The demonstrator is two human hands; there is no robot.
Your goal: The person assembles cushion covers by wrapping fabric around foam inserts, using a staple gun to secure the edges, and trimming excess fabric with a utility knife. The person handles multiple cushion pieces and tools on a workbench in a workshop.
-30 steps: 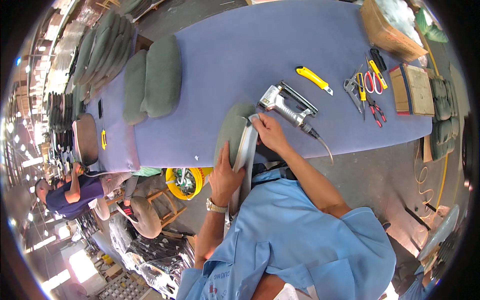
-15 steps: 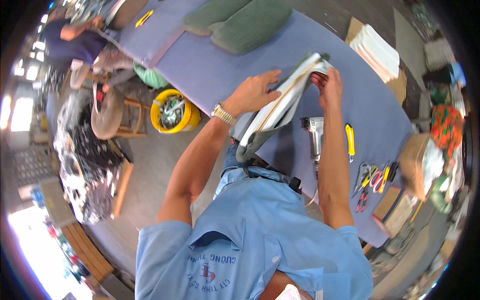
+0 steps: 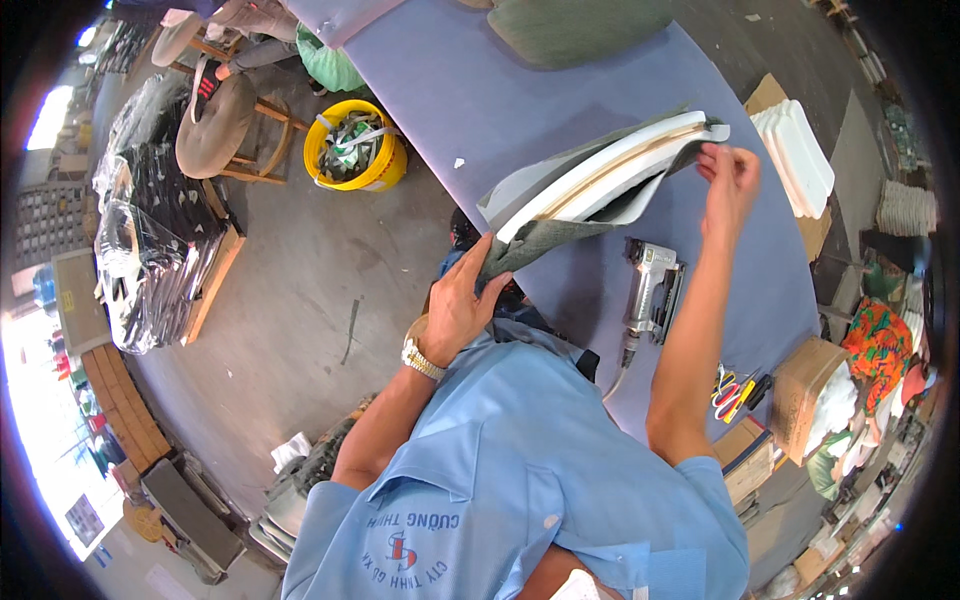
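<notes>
free: bare purple table beyond panel — blocked: stapler beneath, right

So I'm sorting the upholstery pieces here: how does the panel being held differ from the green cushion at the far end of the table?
The held panel is lifted off the purple table, gripped by the left hand and right hand; the green cushion lies flat, untouched. The held panel shows white foam and a wooden edge with loose grey fabric; the green cushion looks fully covered. Both are padded pieces.
</notes>
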